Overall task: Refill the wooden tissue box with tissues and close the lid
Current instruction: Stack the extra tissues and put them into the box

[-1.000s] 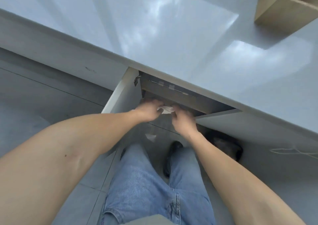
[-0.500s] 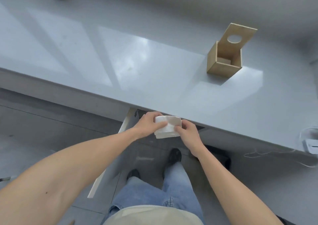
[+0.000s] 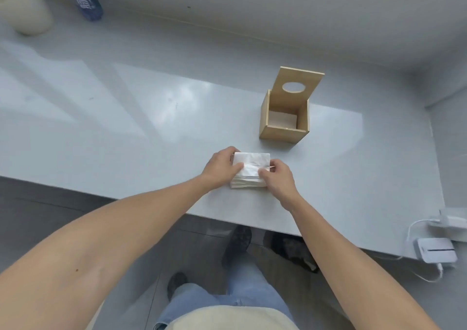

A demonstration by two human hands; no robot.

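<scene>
My two hands hold a stack of tissues (image 3: 250, 169) that sits on the pale bench (image 3: 126, 127), near its front edge. The stack lies flat, and its long side runs left to right, the same way as the bench edge. My left hand (image 3: 221, 166) grasps the left end, with the thumb on top of the top sheet and the fingers around the far corner. My right hand (image 3: 276, 178) grasps the right end, and its fingertips pinch the top sheet, which is a bit wrinkled. The wooden tissue box (image 3: 284, 120) stands on the bench just behind the stack and a little to its right, not touching it. The box opens upward. Its lid (image 3: 299, 84) is up, stands at the back of the box and leans away from me, and the oval hole in it faces me. Far left of the box, at the back of the bench, stand a blue bottle (image 3: 87, 1) and a cream jar (image 3: 25, 8).
</scene>
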